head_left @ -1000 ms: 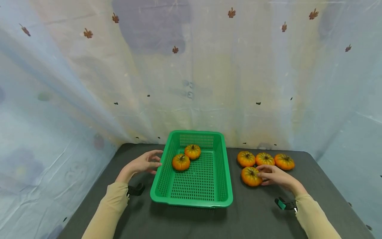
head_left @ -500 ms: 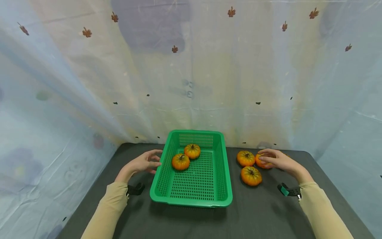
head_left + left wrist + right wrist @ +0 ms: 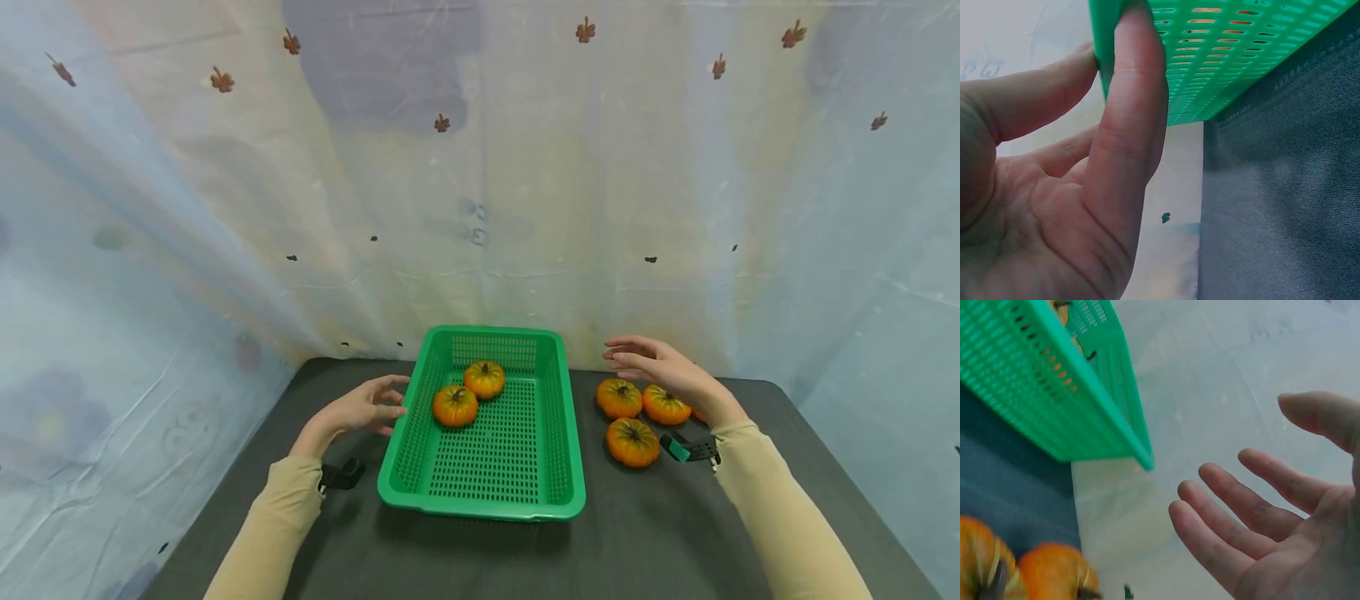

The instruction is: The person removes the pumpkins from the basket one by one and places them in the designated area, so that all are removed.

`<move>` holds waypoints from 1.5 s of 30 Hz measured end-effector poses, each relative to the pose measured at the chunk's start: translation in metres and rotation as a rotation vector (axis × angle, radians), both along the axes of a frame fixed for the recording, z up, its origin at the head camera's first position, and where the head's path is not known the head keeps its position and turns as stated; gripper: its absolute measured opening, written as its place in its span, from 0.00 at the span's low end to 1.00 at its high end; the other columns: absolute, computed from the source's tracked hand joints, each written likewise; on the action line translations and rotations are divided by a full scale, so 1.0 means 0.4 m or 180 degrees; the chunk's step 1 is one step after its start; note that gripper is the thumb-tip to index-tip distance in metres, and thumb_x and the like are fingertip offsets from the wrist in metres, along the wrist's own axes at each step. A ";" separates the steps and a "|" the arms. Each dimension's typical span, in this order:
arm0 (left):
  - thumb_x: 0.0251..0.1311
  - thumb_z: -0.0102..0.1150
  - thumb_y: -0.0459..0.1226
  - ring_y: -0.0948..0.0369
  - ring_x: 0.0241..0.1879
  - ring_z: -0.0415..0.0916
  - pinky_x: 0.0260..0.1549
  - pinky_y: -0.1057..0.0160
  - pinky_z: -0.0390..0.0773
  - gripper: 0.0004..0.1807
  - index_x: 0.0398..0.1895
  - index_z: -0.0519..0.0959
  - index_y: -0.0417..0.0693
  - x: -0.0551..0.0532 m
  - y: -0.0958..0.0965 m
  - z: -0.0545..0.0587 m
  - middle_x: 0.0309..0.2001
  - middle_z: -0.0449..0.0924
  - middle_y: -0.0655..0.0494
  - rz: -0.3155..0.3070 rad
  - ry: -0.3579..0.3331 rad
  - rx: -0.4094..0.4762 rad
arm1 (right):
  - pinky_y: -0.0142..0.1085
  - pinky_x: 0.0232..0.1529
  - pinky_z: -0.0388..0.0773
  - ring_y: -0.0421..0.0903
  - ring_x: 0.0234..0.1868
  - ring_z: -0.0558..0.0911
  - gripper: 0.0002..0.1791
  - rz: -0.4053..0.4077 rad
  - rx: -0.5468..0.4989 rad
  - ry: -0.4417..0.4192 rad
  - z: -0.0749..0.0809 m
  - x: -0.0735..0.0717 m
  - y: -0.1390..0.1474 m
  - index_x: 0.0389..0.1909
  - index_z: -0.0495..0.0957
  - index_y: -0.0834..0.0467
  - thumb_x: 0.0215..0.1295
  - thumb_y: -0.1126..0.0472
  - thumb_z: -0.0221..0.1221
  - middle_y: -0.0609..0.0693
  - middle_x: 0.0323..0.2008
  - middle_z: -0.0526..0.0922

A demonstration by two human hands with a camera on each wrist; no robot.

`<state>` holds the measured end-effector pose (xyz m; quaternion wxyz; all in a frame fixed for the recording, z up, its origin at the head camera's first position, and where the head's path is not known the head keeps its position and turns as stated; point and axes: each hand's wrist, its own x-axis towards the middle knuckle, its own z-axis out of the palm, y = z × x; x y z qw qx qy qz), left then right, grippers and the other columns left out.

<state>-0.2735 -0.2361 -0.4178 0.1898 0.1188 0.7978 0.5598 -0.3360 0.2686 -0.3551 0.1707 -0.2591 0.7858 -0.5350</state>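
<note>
A green plastic basket (image 3: 482, 504) with slotted walls stands mid-table, with two small orange pumpkins, one (image 3: 454, 406) touching the other (image 3: 483, 380), inside at its left. My left hand (image 3: 362, 410) is at the basket's left side; the left wrist view shows the rim between its thumb and fingers. My right hand (image 3: 660, 368) is raised behind and above a group of small pumpkins, holding nothing, fingers spread and relaxed. Of that group, one pumpkin (image 3: 618, 398) is at back left, another (image 3: 664, 406) beside it and one (image 3: 632, 442) in front. A further pumpkin is mostly hidden behind my right wrist.
The dark table (image 3: 487, 567) runs back to a pale patterned sheet (image 3: 525, 208) that hangs behind and at both sides. Black wrist straps (image 3: 341, 475) sit on both arms.
My right hand left the front pumpkin, passed over the back middle one, then rose up and away toward the rear sheet, empty. My left hand and the basket stayed put.
</note>
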 end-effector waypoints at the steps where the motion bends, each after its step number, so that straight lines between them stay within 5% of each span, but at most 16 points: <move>1: 0.66 0.58 0.37 0.49 0.46 0.78 0.42 0.51 0.82 0.39 0.74 0.50 0.42 0.000 -0.001 0.000 0.55 0.68 0.38 0.0004 -0.0006 0.0000 | 0.54 0.63 0.65 0.58 0.62 0.70 0.28 0.0021 -0.0026 0.0009 0.003 -0.003 -0.011 0.68 0.61 0.62 0.74 0.51 0.50 0.63 0.64 0.66; 9: 0.65 0.59 0.38 0.49 0.47 0.77 0.42 0.51 0.82 0.39 0.74 0.50 0.42 -0.002 -0.001 0.002 0.55 0.68 0.38 -0.0011 -0.0002 -0.0011 | 0.48 0.62 0.69 0.60 0.64 0.67 0.27 0.0157 -0.0120 -0.0047 0.023 -0.022 -0.094 0.68 0.61 0.61 0.74 0.54 0.51 0.62 0.64 0.66; 25: 0.66 0.58 0.37 0.50 0.47 0.78 0.41 0.51 0.83 0.39 0.74 0.49 0.42 0.000 0.001 0.006 0.54 0.69 0.38 -0.0010 0.0019 0.0001 | 0.57 0.66 0.59 0.63 0.67 0.62 0.28 0.0401 -0.0092 -0.0159 0.023 -0.054 -0.237 0.69 0.58 0.66 0.75 0.55 0.48 0.66 0.67 0.60; 45: 0.67 0.57 0.36 0.50 0.46 0.78 0.41 0.52 0.83 0.39 0.74 0.48 0.40 0.006 0.010 0.006 0.54 0.68 0.37 0.0014 0.0019 -0.0017 | 0.53 0.64 0.65 0.64 0.65 0.63 0.28 0.0388 0.0181 -0.0295 -0.062 -0.098 -0.379 0.68 0.62 0.64 0.75 0.52 0.48 0.65 0.66 0.63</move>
